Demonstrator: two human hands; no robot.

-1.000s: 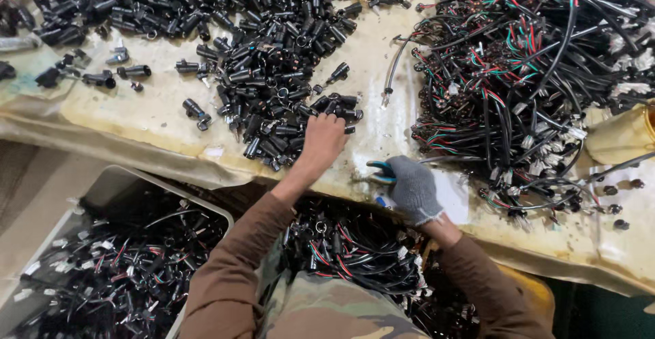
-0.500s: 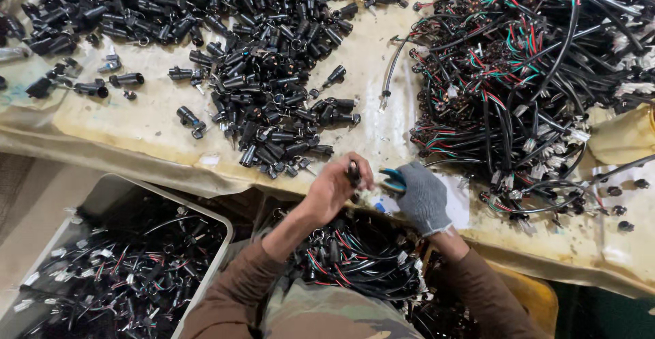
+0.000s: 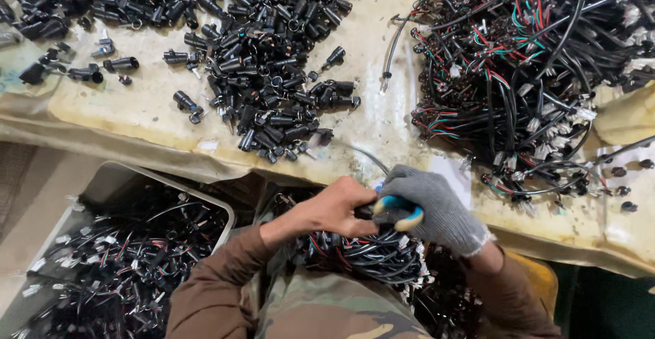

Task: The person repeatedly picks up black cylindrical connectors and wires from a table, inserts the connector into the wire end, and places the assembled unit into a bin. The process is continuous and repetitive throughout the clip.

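Observation:
My bare left hand (image 3: pixel 334 209) is closed in a fist just below the table's front edge, gripping a small black connector that is mostly hidden. My right hand (image 3: pixel 433 202), in a grey knit glove, meets it and grips a tool with blue and yellow handles (image 3: pixel 397 211). A thin grey wire (image 3: pixel 361 153) runs from between the hands up onto the table. Under both hands, on my lap, lies a bundle of black cables with red and green wires (image 3: pixel 372 256). A heap of black connectors (image 3: pixel 273 93) sits on the table ahead of my left hand.
A big tangle of black cables with coloured wires (image 3: pixel 525 73) covers the table's right side. A grey bin (image 3: pixel 102 182) at lower left holds several wired cables. Loose connectors (image 3: pixel 85 73) lie at far left. The worn cream table cover (image 3: pixel 150 114) sags along the front edge.
My left hand left the connector heap with one black piece and drew back to the table's edge. Both hands have since dropped together over the lap bundle.

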